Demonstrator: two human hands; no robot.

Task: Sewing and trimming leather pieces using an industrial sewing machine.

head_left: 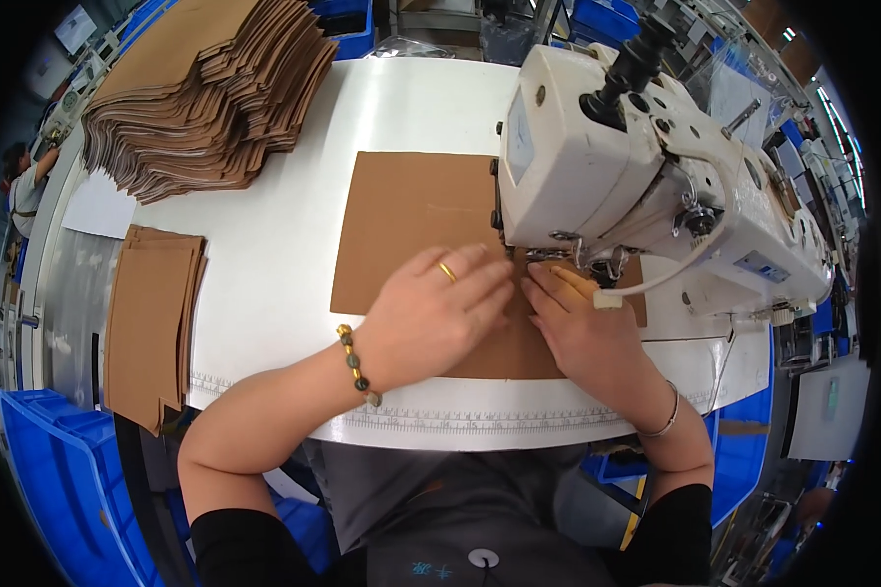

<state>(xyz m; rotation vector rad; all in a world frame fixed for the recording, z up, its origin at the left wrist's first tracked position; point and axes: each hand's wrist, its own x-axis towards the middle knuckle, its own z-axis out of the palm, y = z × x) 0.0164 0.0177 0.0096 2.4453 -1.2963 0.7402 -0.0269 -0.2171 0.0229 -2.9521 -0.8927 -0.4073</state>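
A flat brown panel (401, 205), of leather-like or cloth-like material, lies on the white sewing table under the head of a sewing machine (597, 166). On its middle rests my left hand (440, 308), fingers stretched toward the needle area; it wears a ring and a beaded bracelet. Just right of it, my right hand (587, 328) presses on the panel with its fingers extended, close beside the presser foot (548, 254). Both hands are open and lie flat on the panel. The machine head and my hands hide part of the panel, and the needle tip is hard to make out.
A tall stack of brown panels (186, 108) stands at the far left, with a smaller pile (152, 318) nearer me at the table's left edge. A printed ruler strip (460, 423) runs along the front edge. Blue bins (69, 479) stand below; another person (27, 186) is far left.
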